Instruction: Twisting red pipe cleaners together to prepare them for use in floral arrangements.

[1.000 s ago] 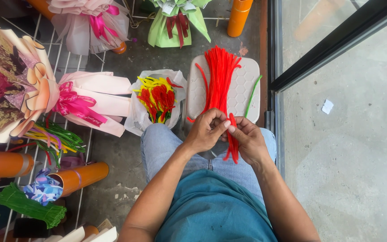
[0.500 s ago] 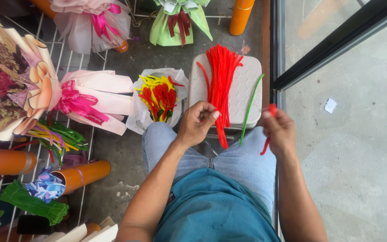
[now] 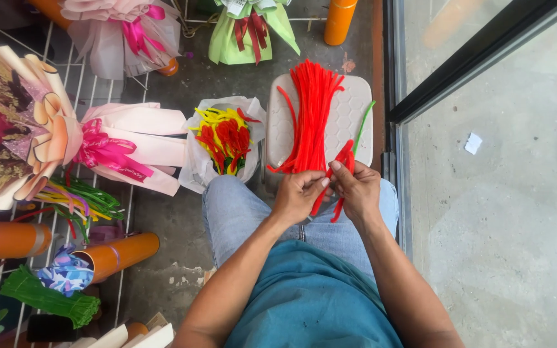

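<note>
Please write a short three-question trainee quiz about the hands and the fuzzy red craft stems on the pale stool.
1. True or false: both hands grip red fuzzy wire stems.
2. Which thing lies beside the loose bundle of red stems on the pale plastic stool? A. scissors B. a single green stem C. a ribbon roll
3. What colours are the pieces in the white plastic bag?

Key: 1 true: left hand and right hand meet on them. 2 B. 3 red and yellow.
</note>
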